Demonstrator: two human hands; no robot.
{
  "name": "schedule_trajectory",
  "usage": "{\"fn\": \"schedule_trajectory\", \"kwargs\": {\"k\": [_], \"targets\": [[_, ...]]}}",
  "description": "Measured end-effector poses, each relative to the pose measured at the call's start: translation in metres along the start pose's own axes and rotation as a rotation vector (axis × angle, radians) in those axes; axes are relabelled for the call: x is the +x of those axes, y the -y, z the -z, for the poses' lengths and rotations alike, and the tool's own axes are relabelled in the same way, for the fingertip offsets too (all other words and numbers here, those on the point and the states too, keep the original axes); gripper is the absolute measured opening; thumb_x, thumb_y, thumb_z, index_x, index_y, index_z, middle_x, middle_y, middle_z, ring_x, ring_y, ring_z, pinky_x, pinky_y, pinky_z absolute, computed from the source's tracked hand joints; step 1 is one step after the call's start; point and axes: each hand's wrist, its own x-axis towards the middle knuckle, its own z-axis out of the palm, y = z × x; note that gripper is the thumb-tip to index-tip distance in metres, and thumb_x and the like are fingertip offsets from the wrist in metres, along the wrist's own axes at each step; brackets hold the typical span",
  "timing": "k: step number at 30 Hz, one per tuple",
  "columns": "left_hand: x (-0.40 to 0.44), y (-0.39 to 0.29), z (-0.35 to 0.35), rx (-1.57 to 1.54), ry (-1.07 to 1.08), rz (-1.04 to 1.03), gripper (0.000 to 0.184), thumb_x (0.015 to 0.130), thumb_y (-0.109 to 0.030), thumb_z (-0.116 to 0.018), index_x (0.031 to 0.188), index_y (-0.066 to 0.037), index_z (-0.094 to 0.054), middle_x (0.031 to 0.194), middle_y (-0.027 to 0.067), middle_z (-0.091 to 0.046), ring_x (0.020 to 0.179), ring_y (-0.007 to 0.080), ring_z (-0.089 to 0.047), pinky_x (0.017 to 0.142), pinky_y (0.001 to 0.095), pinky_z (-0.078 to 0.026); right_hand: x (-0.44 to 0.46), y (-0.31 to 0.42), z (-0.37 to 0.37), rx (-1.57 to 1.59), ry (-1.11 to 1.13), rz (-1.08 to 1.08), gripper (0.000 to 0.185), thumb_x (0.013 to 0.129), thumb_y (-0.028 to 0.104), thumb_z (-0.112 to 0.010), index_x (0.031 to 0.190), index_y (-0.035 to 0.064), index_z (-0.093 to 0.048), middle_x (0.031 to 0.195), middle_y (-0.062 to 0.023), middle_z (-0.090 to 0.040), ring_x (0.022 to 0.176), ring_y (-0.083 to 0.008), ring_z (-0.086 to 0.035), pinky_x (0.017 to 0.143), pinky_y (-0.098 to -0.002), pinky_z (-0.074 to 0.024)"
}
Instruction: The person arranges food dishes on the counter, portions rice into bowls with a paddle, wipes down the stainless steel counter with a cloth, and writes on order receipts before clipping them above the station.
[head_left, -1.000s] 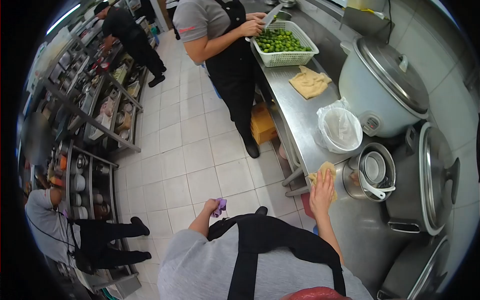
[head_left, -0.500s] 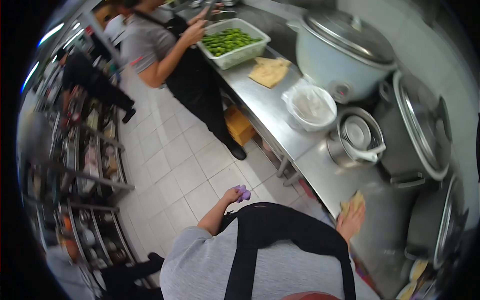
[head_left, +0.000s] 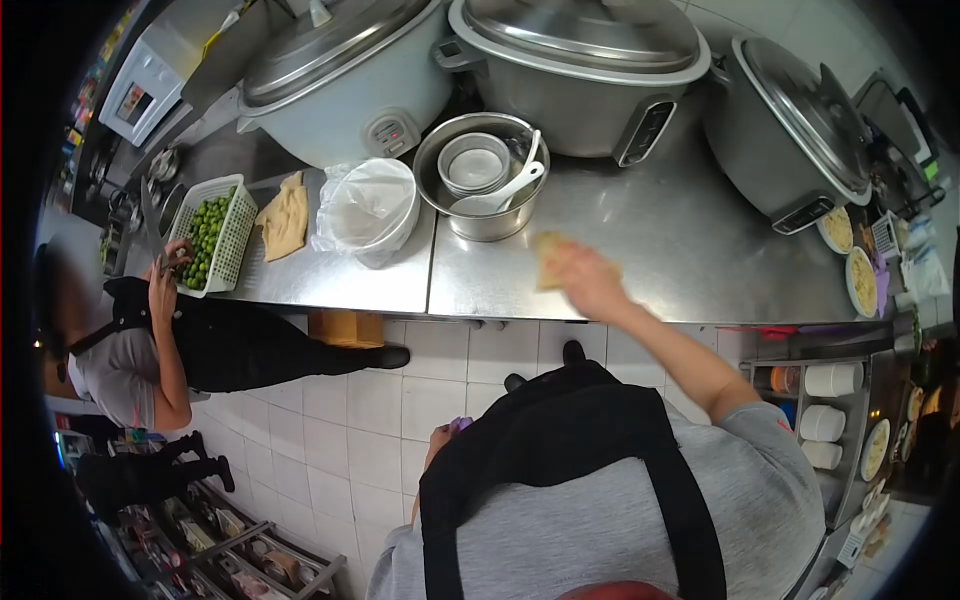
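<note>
My right hand presses a yellowish cloth onto the stainless steel counter, its fingers closed over it and blurred by motion. Just beyond and left of it stands a steel pot holding metal bowls and a white ladle. Down by my waist, my left hand is closed around a crumpled purple cloth, much of it hidden by my apron.
Three large rice cookers line the back. Further left are a bag-lined white tub, a folded tan cloth and a basket of green produce. A co-worker with a knife stands there. Two bowls sit at right.
The view has turned to the right, facing the counter. My right hand and the yellowish cloth have moved over the counter, closer to the steel pot. My left hand is now more hidden.
</note>
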Motion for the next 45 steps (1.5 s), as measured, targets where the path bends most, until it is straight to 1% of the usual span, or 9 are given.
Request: {"fn": "schedule_trajectory", "kwargs": {"k": [3,8,11,18,27,31,39,40,45], "targets": [[-0.006,-0.009,0.003,-0.031,-0.026,-0.02,0.049,0.081,-0.048,-0.05,0.099,-0.003,-0.063,0.091,0.0193,-0.063,0.09,0.0318,-0.061,0.078,0.0385,-0.046,-0.016,-0.077,0.038,-0.224,-0.043,-0.32,0.037,0.079,0.013,-0.047,0.111,-0.0039,-0.05,0.122,-0.0239,-0.045,0.11,-0.0381,-0.043,0.095,-0.0424,-0.0337],[-0.013,-0.02,0.001,-0.071,-0.049,-0.038,0.049,0.081,-0.047,-0.05,0.101,-0.003,-0.063,0.092,0.0192,-0.063,0.091,0.0317,-0.06,0.078,0.0382,-0.046,-0.011,-0.176,0.038,-0.393,-0.194,-0.684,0.045,0.086,0.022,-0.043,0.126,0.0025,-0.037,0.129,-0.0235,-0.036,0.119,-0.039,-0.034,0.1,-0.0461,-0.027],[-0.01,-0.012,-0.006,-0.077,-0.049,-0.023,0.05,0.081,-0.047,-0.051,0.101,-0.003,-0.062,0.093,0.0192,-0.063,0.091,0.0316,-0.06,0.079,0.0381,-0.046,0.035,-0.166,0.02,-0.4,-0.062,-0.768,0.046,0.085,0.025,-0.046,0.126,0.0044,-0.037,0.128,-0.0225,-0.036,0.12,-0.0387,-0.033,0.1,-0.0471,-0.027],[0.016,0.03,-0.026,-0.106,-0.035,0.0,0.05,0.081,-0.047,-0.051,0.103,-0.003,-0.062,0.095,0.019,-0.063,0.093,0.0313,-0.06,0.08,0.0377,-0.046,0.099,-0.098,-0.02,-0.226,-0.188,-0.47,0.047,0.084,0.025,-0.049,0.127,0.008,-0.039,0.128,-0.0156,-0.038,0.123,-0.0336,-0.03,0.103,-0.0435,-0.0224],[-0.038,-0.044,-0.003,-0.044,-0.086,-0.044,0.042,0.083,-0.041,-0.05,0.102,-0.006,-0.063,0.093,0.0182,-0.063,0.091,0.032,-0.06,0.079,0.0374,-0.046,0.118,-0.099,-0.023,-0.137,-0.121,-0.352,0.044,0.084,0.022,-0.05,0.125,0.0116,-0.042,0.127,-0.0154,-0.04,0.119,-0.0354,-0.035,0.101,-0.044,-0.0265],[-0.048,-0.043,-0.003,-0.06,-0.079,-0.021,0.041,0.083,-0.04,-0.05,0.101,-0.005,-0.063,0.093,0.0183,-0.063,0.09,0.0319,-0.06,0.079,0.0373,-0.046,0.117,-0.087,-0.03,-0.03,-0.15,-0.126,0.042,0.078,0.014,-0.054,0.118,0.0089,-0.047,0.125,-0.0167,-0.042,0.117,-0.0355,-0.037,0.099,-0.0426,-0.0294],[-0.053,0.006,-0.023,-0.156,-0.157,0.062,0.043,0.082,-0.041,-0.052,0.101,-0.004,-0.062,0.093,0.0194,-0.063,0.091,0.0323,-0.06,0.079,0.0372,-0.046,0.044,0.023,-0.02,0.224,-0.084,-0.151,0.04,0.062,0.0,-0.05,0.102,0.0054,-0.056,0.117,-0.0199,-0.048,0.11,-0.0372,-0.044,0.092,-0.0454,-0.0366],[-0.056,0.012,-0.028,-0.165,-0.171,0.124,0.044,0.082,-0.042,-0.052,0.101,-0.003,-0.062,0.092,0.0187,-0.063,0.091,0.0311,-0.06,0.079,0.0368,-0.046,0.035,0.038,-0.048,0.263,-0.25,0.068,0.035,0.062,-0.001,-0.05,0.095,0.006,-0.058,0.114,-0.0199,-0.05,0.107,-0.0375,-0.046,0.09,-0.045,-0.038],[-0.055,0.036,-0.031,-0.095,-0.087,0.132,0.044,0.081,-0.042,-0.053,0.101,-0.004,-0.063,0.091,0.0168,-0.064,0.088,0.0286,-0.062,0.077,0.0364,-0.047,0.058,0.149,-0.043,0.749,0.189,0.27,0.039,0.065,-0.003,-0.049,0.101,0.0064,-0.059,0.114,-0.0144,-0.051,0.11,-0.0319,-0.046,0.094,-0.0374,-0.0376]]}}
